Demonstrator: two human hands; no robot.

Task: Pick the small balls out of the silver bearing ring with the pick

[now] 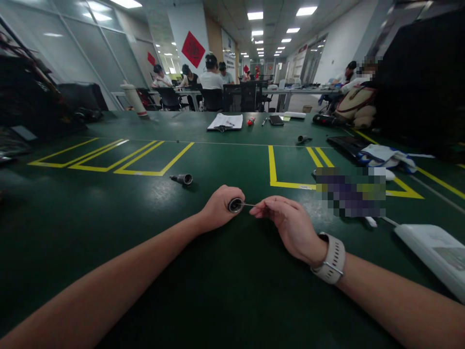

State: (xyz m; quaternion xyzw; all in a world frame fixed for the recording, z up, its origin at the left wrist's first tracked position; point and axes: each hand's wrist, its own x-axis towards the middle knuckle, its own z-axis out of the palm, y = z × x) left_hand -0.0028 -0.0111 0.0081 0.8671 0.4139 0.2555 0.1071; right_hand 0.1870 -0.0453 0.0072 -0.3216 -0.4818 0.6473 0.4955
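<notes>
My left hand [220,207] is closed around a dark metal cylindrical part [235,205], whose round hollow end faces me. A thin metal rod [248,205] runs from that opening toward the right. My right hand [281,218] pinches the rod's outer end between its fingertips, and a pale watch sits on that wrist. Another dark metal part [182,179] with a hollow end lies on the green table [152,271], ahead and left of my left hand. A similar dark part [303,139] lies farther back, right of centre.
Yellow tape marks areas left and right. A clipboard [225,122], a red object [251,121] and a black notebook [276,120] lie at the back. A cloth [387,157] and a white device [434,249] are at right. People sit beyond the table.
</notes>
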